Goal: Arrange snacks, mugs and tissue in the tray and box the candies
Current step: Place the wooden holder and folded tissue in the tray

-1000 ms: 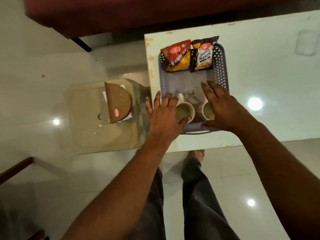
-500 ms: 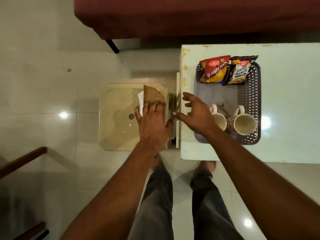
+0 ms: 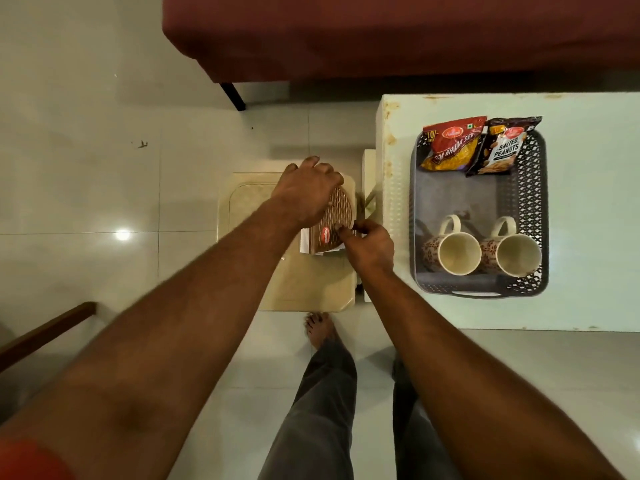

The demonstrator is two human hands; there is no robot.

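Observation:
A brown half-round tissue holder [image 3: 335,220] with white tissue in it stands on a beige plastic stool [image 3: 298,282]. My left hand [image 3: 306,190] grips its far, rounded end from above. My right hand [image 3: 369,242] pinches its near right corner. On the white table to the right sits a grey lattice tray [image 3: 533,209]. A red snack packet [image 3: 450,143] and a dark salted peanuts packet [image 3: 502,147] lie at its far end. Two patterned mugs [image 3: 457,252] [image 3: 516,254] stand side by side at its near end.
The white table [image 3: 588,209] runs off to the right. A maroon sofa [image 3: 381,32] with a black leg stands beyond the stool. A wooden rail [image 3: 45,330] crosses the lower left. My legs and a bare foot [image 3: 320,327] are on the tiled floor below.
Both hands left the mugs in the tray and moved left to the stool. The left hand now grips the tissue holder and the right hand has joined it at the corner.

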